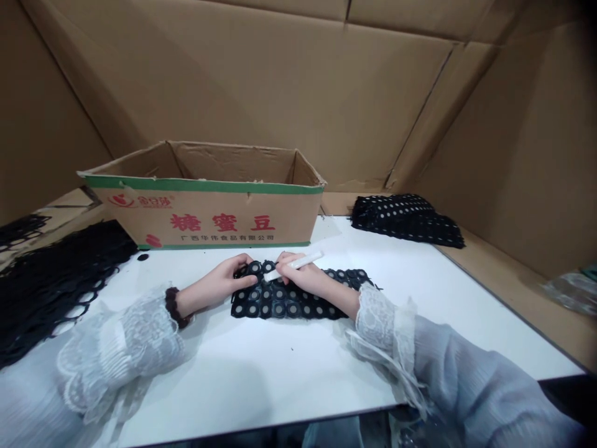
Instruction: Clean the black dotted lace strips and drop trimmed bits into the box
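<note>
A black sheet (280, 309) with rows of round pieces, each grey in the middle, lies flat on the white table. My left hand (226, 280) grips its left end, thumb on top and fingers at the far edge. In my right hand (298, 274) is a white pen-like tool (305, 260), held like a pencil. Its lower tip points down at the round pieces near the sheet's upper left. My right wrist crosses over the sheet and hides part of its right half.
Behind the sheet stands an open cardboard box (209, 214) with a green rim and red lettering. Black perforated netting (60, 267) is heaped at the left. A stack of similar dotted black sheets (405, 218) lies back right. Clear plastic (573, 292) sits far right. Cardboard walls (261, 81) surround the table (308, 373).
</note>
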Demonstrator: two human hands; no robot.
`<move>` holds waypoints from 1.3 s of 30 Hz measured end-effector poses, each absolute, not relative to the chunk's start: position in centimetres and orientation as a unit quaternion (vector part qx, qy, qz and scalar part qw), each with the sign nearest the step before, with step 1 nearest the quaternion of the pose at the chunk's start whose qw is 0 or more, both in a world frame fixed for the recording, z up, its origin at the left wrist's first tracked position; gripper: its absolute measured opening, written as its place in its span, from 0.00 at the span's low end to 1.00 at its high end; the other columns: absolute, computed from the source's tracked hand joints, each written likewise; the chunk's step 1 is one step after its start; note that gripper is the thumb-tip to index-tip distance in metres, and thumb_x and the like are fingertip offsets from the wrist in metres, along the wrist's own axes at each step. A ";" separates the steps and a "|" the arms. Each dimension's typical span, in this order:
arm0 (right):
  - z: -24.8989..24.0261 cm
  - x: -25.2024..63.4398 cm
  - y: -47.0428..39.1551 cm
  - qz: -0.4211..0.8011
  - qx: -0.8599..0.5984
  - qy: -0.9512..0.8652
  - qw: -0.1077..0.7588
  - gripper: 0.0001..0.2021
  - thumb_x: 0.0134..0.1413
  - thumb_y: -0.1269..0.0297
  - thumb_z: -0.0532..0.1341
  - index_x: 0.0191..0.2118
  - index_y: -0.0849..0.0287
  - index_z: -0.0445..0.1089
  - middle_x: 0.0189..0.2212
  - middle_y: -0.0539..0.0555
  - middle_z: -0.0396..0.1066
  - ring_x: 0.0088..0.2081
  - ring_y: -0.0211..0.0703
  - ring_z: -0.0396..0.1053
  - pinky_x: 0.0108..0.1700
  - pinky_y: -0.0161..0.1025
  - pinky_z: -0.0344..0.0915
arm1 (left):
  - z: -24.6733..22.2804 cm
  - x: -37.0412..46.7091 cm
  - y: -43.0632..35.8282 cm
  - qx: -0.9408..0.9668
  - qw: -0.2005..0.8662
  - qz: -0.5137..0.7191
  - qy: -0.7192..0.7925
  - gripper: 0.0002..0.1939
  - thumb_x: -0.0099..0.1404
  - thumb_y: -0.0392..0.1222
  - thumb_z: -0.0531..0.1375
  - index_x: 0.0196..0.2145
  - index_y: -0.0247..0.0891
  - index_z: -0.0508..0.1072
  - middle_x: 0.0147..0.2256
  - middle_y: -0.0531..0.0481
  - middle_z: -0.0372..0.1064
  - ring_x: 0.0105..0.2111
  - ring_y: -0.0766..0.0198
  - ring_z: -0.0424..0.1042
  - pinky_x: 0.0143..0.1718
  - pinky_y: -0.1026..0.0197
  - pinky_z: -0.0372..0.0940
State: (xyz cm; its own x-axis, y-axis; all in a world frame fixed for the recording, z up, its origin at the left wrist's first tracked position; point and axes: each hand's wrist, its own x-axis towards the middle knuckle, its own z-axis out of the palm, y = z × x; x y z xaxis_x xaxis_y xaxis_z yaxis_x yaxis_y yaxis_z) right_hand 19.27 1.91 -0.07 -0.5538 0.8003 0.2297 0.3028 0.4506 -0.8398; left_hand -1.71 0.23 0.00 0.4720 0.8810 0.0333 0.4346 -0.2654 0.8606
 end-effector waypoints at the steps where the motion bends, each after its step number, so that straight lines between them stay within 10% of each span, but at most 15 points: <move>1: -0.1 19.2 1.9 0.383 -0.353 -0.793 0.315 0.16 0.51 0.70 0.52 0.14 0.61 0.58 0.25 0.49 0.61 0.28 0.34 0.62 0.40 0.35 0.56 | 0.0 -1.8 0.2 0.741 0.431 0.272 0.437 0.12 0.57 0.47 0.56 0.35 0.37 0.63 0.34 0.51 0.64 0.36 0.61 0.64 0.38 0.60 0.58; 21: -0.6 17.6 0.8 0.099 -0.435 -0.846 0.292 0.14 0.57 0.64 0.49 0.22 0.59 0.61 0.27 0.52 0.61 0.34 0.40 0.60 0.39 0.40 0.53 | 0.4 -1.3 0.0 0.603 0.544 0.353 0.464 0.22 0.53 0.43 0.61 0.44 0.39 0.59 0.37 0.50 0.67 0.39 0.60 0.68 0.39 0.59 0.61; 30: 0.2 18.1 -0.3 0.196 -0.376 -0.770 0.477 0.11 0.54 0.65 0.52 0.22 0.58 0.57 0.35 0.53 0.60 0.40 0.40 0.60 0.46 0.40 0.56 | 0.1 -1.2 0.0 0.629 0.487 0.365 0.484 0.25 0.57 0.46 0.58 0.50 0.41 0.55 0.38 0.49 0.67 0.34 0.63 0.68 0.34 0.62 0.62; 39: -1.4 17.1 -0.1 0.353 -0.440 -0.725 0.394 0.11 0.50 0.64 0.55 0.20 0.59 0.61 0.33 0.51 0.61 0.36 0.38 0.63 0.46 0.39 0.58 | 1.5 -3.0 0.7 0.743 0.444 0.201 0.458 0.36 0.52 0.45 0.61 0.56 0.43 0.52 0.46 0.47 0.64 0.45 0.58 0.65 0.41 0.60 0.62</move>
State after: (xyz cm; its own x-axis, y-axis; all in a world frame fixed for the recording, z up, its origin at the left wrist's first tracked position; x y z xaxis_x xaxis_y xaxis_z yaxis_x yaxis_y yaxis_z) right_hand 17.12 -0.08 -1.40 -0.3019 0.9168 0.2615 0.3594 0.3635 -0.8594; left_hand -2.99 0.67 1.50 0.4992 0.8597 -0.1079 0.5028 -0.1860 0.8442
